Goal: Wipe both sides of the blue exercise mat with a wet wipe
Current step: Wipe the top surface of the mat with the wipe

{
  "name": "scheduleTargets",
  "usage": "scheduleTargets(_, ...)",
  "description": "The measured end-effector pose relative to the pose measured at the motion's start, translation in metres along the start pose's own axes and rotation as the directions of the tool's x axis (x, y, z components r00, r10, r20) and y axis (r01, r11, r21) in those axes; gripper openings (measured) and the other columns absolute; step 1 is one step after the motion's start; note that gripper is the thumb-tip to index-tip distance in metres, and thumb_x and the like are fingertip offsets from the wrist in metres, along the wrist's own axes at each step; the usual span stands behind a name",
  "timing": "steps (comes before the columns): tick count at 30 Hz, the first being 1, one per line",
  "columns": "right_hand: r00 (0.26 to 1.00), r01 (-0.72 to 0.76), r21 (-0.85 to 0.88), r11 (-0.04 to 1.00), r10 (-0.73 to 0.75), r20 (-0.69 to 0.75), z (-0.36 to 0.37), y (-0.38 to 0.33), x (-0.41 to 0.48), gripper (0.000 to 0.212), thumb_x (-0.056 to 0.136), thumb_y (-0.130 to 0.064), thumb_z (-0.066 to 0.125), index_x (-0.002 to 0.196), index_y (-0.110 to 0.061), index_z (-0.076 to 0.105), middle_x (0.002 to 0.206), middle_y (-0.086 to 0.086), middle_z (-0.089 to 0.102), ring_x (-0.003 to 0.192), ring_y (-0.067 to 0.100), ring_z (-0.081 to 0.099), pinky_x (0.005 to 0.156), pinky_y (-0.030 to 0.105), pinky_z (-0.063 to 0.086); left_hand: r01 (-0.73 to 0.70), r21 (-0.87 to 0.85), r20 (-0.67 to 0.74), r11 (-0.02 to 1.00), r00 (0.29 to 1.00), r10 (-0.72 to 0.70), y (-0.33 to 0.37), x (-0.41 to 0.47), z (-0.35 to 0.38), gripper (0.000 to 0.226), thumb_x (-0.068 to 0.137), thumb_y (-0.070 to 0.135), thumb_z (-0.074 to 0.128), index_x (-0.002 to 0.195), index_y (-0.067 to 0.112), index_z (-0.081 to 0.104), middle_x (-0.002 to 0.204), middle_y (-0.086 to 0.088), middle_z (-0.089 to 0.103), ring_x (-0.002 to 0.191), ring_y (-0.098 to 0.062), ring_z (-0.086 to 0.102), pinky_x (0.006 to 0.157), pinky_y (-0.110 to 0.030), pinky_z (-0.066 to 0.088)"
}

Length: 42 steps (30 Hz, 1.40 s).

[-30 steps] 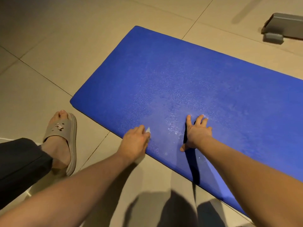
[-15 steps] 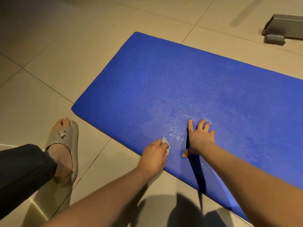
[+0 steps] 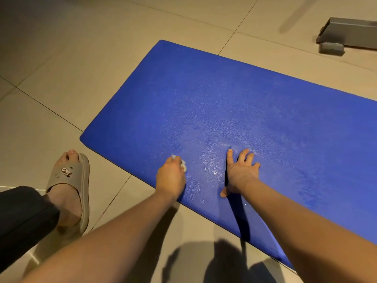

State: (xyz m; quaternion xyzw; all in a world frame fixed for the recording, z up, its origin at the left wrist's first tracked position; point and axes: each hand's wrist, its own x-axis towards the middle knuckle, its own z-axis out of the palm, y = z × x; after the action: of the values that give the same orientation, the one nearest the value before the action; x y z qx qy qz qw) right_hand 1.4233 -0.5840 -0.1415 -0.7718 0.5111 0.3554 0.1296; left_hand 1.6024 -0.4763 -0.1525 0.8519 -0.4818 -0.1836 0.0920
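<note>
Mat: the blue mat (image 3: 244,111) lay flat on the tiled floor (image 3: 61,58).
Left hand: the left hand (image 3: 171,177) was clenched around a white wipe (image 3: 183,164), pressed on the mat near its front edge.
Right hand: the right hand (image 3: 240,172) lay flat, fingers spread, holding nothing.
Foot: a beige slipper (image 3: 70,186) stood beside the mat.

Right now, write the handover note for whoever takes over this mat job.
Left hand: closed on the wipe, pressed on the mat near its near edge.
Right hand: open, palm flat on the mat beside it, holding nothing.
Mat: flat on the tiled floor, one side up.
Done: a wet, shiny patch between and ahead of the hands.
Left: the far end by the corner looks dry; the stretch off to the right runs out of view. Then flip and wipe the underside.
</note>
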Motion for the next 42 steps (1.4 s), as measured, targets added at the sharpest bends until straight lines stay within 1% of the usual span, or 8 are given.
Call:
scheduleTargets(7,1.000,0.008,0.018,1.000,-0.008,-0.010,0.003,0.002,0.002,0.162,0.050,-0.075,0.084,0.154,-0.017,-0.026,0.159,0.034,-0.011,0.148,0.054,-0.002,0.112,0.062,0.028,-0.473,0.208,0.189,0.856,0.878,0.439,0.017,-0.001,0.006,0.023,0.104,0.027,0.047,0.121,0.015,0.056,0.114,-0.010,0.056,0.098,-0.029,0.060,0.082,-0.039,0.050)
scheduleTargets(14,1.000,0.007,0.017,1.000,-0.007,-0.011,0.002,0.002,0.001,0.162,0.050,-0.076,0.084,0.154,-0.017,-0.027,0.158,0.034,-0.011,0.147,0.054,-0.002,0.111,0.061,0.028,0.037,0.326,-0.105,0.945,0.994,-0.003,-0.053,0.065,-0.034,0.017,0.099,0.018,0.051,0.106,0.010,0.063,0.104,-0.015,0.062,0.087,-0.035,0.062,0.077,-0.042,0.047)
scheduleTargets(19,1.000,0.003,0.006,1.000,-0.003,-0.005,0.001,0.000,0.002,0.163,0.050,-0.076,0.083,0.153,-0.016,-0.027,0.158,0.035,-0.011,0.147,0.054,-0.001,0.110,0.063,0.029,0.108,0.092,-0.117,0.990,0.988,-0.097,-0.013,0.044,-0.007,0.025,0.103,0.020,0.047,0.111,0.005,0.064,0.104,-0.015,0.069,0.091,-0.035,0.067,0.079,-0.041,0.053)
scheduleTargets(23,1.000,0.006,0.004,1.000,-0.006,-0.017,0.002,0.000,0.001,0.163,0.050,-0.076,0.083,0.153,-0.015,-0.026,0.157,0.036,-0.010,0.146,0.054,0.000,0.108,0.062,0.030,-0.184,-0.024,0.026,0.983,0.982,0.185,0.042,0.002,0.019,0.018,0.100,0.019,0.051,0.109,0.010,0.063,0.106,-0.014,0.064,0.093,-0.035,0.063,0.079,-0.043,0.050)
scheduleTargets(28,1.000,0.009,0.006,1.000,-0.009,-0.023,0.002,0.001,0.002,0.163,0.049,-0.076,0.084,0.153,-0.016,-0.027,0.157,0.035,-0.009,0.146,0.054,0.000,0.109,0.062,0.030,-0.600,0.215,0.117,0.770,0.799,0.590,0.022,0.023,0.018,0.010,0.095,0.022,0.062,0.096,0.012,0.059,0.090,-0.011,0.055,0.077,-0.034,0.057,0.064,-0.042,0.045)
scheduleTargets(32,1.000,0.012,0.012,1.000,-0.012,-0.014,0.002,0.001,0.002,0.163,0.050,-0.075,0.084,0.153,-0.015,-0.027,0.157,0.035,-0.011,0.147,0.054,-0.001,0.109,0.062,0.029,-0.315,0.314,-0.116,0.896,0.924,0.365,-0.026,0.081,-0.015,0.020,0.103,0.022,0.053,0.107,0.004,0.062,0.089,-0.018,0.056,0.071,-0.041,0.055,0.061,-0.045,0.044)
scheduleTargets(36,1.000,0.008,0.026,1.000,-0.008,-0.020,0.003,0.002,0.001,0.163,0.050,-0.075,0.084,0.153,-0.015,-0.028,0.157,0.035,-0.011,0.146,0.054,-0.002,0.109,0.063,0.028,-0.050,0.203,-0.151,0.978,0.985,0.082,-0.032,0.098,-0.026,0.011,0.099,0.013,0.051,0.100,0.007,0.059,0.096,-0.019,0.058,0.082,-0.042,0.059,0.068,-0.045,0.045)
scheduleTargets(42,0.999,0.008,0.036,0.999,-0.007,-0.032,0.004,0.003,0.000,0.163,0.049,-0.075,0.084,0.154,-0.016,-0.026,0.157,0.034,-0.009,0.146,0.053,0.000,0.109,0.062,0.028,-0.163,-0.021,-0.053,0.986,0.985,0.161,0.031,0.044,0.016,0.013,0.098,0.016,0.053,0.099,0.007,0.063,0.100,-0.020,0.064,0.087,-0.040,0.061,0.072,-0.047,0.050)
